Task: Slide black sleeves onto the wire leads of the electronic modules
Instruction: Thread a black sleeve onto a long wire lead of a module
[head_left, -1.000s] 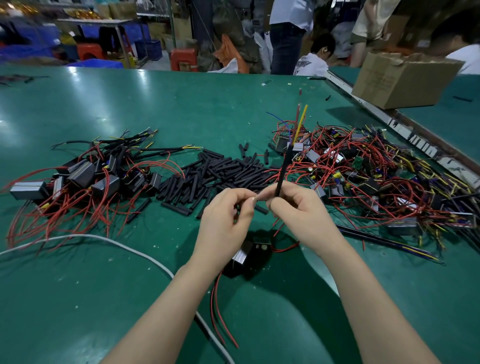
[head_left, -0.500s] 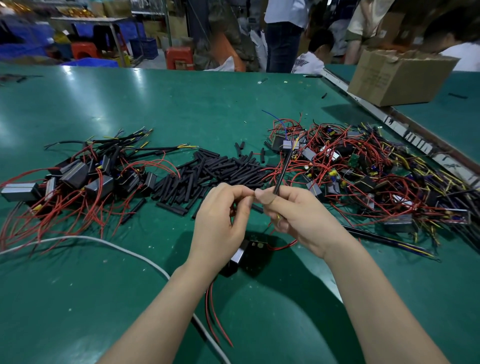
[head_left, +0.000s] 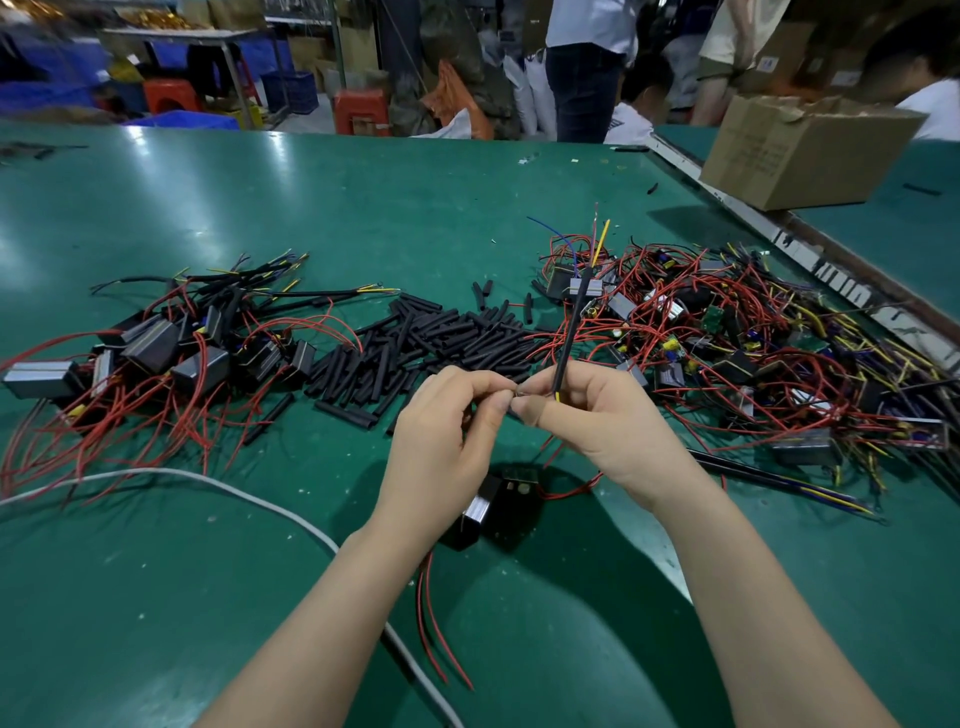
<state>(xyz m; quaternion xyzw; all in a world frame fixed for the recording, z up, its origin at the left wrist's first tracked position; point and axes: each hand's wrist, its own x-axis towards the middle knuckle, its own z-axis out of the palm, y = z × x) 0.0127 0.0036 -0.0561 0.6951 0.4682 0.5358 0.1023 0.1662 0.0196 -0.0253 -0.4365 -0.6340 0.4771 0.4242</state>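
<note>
We are pinching the sleeve (head_left: 566, 338) in our right hand (head_left: 597, 415) (light, soft, slippery), leads (head_left: 597, 239) poking out above; our left hand (head_left: 447, 431) is pinching the wires below, module (head_left: 493, 512) under our hands; best gripped near its lower end

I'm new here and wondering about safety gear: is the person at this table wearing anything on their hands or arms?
Nothing shows. The left hand and right hand are bare, with no gloves, rings or wristbands in view. Both forearms are uncovered as far as the bottom edge of the picture, so any sleeves end out of sight. The fingernails look short and plain.
</note>
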